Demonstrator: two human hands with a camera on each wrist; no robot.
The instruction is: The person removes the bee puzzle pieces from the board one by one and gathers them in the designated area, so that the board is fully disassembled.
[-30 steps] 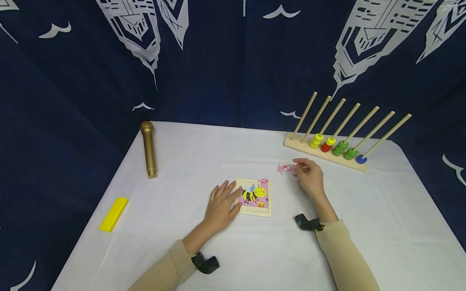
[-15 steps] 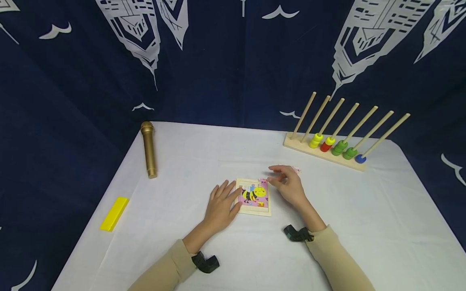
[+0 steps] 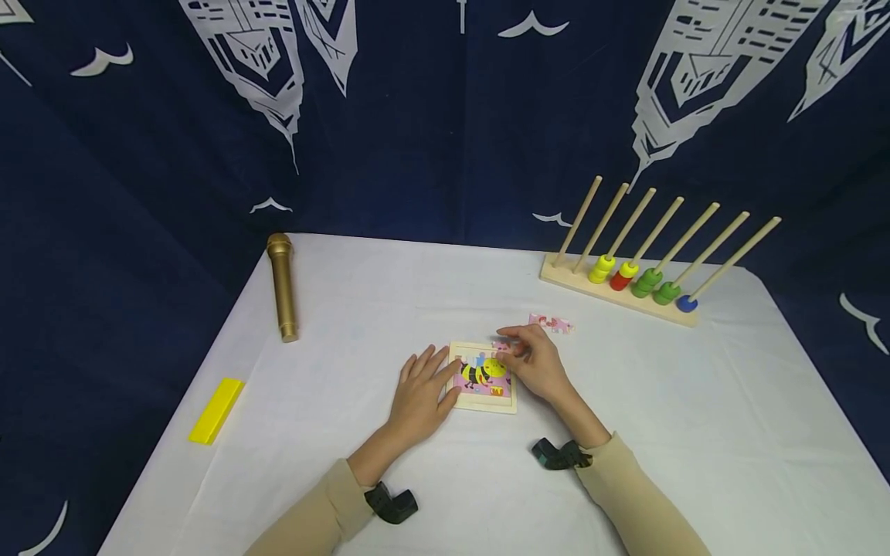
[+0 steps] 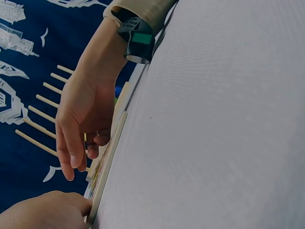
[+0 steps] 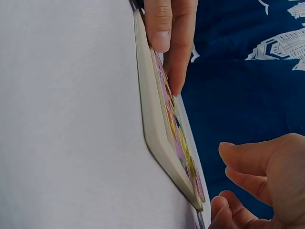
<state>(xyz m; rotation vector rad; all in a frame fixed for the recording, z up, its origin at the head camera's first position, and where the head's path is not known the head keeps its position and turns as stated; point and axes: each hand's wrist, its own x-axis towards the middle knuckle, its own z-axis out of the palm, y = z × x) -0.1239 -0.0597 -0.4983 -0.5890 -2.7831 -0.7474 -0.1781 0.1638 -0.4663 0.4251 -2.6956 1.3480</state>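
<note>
I'm probably seating a corner piece (image 3: 498, 345): left hand (image 3: 420, 397) spread on the bee jigsaw (image 3: 478, 376), well inside the counter's far edge (image 3: 417, 255); right hand (image 3: 541, 367) curved by that piece, whether pinching I can't tell. Next, likely: press it flush.

I see plain tan sleeves (image 3: 636, 494) and a bent black camera (image 3: 554, 457) on each wrist (image 3: 365, 467), the right one bearing a green patch (image 4: 142, 39).

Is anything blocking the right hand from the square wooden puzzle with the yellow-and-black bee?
Nothing visible blocks it: the bare right hand reaches over the right side of the puzzle. The left hand rests on its left side, and the loose pink patterned pieces lie beyond, not between.
</note>
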